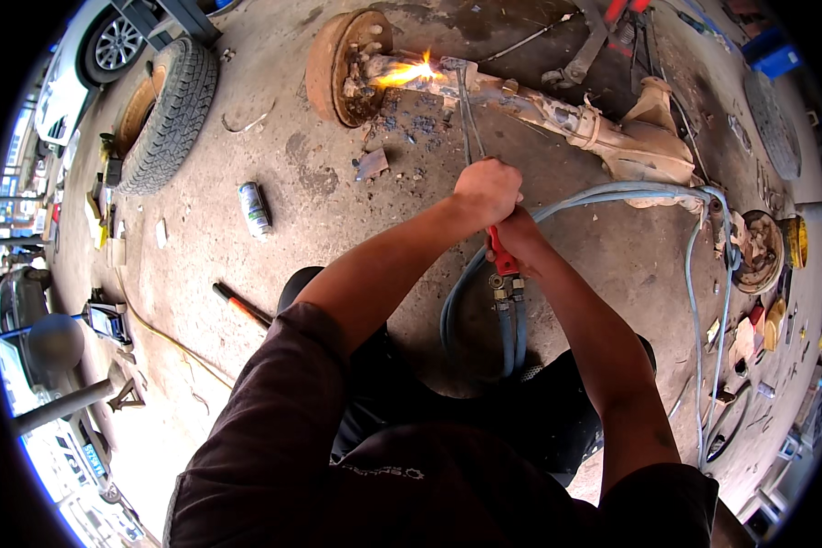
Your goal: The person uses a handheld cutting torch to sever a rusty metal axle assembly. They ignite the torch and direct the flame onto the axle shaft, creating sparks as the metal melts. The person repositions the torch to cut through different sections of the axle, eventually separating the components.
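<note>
My left hand (pixel 490 190) is closed around the front of a cutting torch (pixel 502 259), where the thin metal tubes begin. Just behind it, my right hand (pixel 518 234) grips the torch's red handle. The tubes reach away to a rusty axle housing (pixel 562 117) lying on the concrete. An orange-yellow flame (pixel 409 72) burns on the axle beside a round brown brake drum (pixel 331 71) at its left end. Two blue-grey hoses (pixel 511 340) leave the rear fittings of the torch and loop round to the right.
Dark flakes and a small flat scrap (pixel 372 164) lie below the drum. A spray can (pixel 254 209) and an orange-and-black bar (pixel 239 303) are to my left, with a tyre (pixel 173 119) beyond. At right stands a round pan of scraps (pixel 760 248); hoses (pixel 694 301) trail nearby.
</note>
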Demonstrator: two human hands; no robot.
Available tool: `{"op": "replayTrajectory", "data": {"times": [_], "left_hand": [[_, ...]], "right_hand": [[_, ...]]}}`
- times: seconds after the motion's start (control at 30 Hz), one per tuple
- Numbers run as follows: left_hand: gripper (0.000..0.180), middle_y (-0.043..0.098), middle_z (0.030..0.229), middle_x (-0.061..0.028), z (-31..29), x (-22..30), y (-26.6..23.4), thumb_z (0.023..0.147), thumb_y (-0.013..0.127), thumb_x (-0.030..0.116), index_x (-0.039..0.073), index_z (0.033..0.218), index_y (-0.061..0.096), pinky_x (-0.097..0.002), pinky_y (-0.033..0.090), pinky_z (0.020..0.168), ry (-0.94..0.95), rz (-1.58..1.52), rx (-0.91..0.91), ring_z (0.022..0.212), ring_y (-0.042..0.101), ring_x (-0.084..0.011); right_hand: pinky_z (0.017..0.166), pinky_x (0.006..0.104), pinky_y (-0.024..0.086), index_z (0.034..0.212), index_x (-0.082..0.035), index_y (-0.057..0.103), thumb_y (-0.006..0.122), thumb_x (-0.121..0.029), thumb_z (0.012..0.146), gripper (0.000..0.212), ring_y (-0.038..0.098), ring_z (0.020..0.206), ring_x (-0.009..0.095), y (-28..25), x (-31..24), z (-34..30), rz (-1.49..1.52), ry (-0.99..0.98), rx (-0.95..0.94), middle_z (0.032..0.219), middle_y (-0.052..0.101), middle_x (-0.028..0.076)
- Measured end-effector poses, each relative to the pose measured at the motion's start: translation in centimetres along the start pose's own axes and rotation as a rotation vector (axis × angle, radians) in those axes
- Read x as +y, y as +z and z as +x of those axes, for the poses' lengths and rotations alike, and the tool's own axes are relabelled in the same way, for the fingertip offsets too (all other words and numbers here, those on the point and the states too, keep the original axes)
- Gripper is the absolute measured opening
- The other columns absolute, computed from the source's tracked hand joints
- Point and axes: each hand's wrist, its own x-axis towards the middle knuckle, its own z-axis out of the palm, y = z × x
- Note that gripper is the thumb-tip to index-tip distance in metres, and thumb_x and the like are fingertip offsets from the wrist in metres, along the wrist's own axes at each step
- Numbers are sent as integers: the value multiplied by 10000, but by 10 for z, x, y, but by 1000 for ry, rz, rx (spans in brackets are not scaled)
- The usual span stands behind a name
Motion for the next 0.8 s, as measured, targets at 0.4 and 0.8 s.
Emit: {"op": "replayTrajectory", "data": {"times": [0.4,0.8], "left_hand": [[290,726,939,-181,3,1,5,901,690,314,30,877,744,-459,556,858,-26,-37,7,950,691,-375],[273,726,923,-175,7,1,12,872,710,299,28,858,743,-452,559,849,-16,-33,19,929,695,-374]], "right_hand": [[427,325,462,925,-50,524,529,-182,1004,154,553,542,158,-6,5,5,3,14,-12,729,552,52],[427,326,465,899,-54,526,515,-208,1014,192,550,524,160,-9,7,6,5,8,-8,703,548,56]]}}
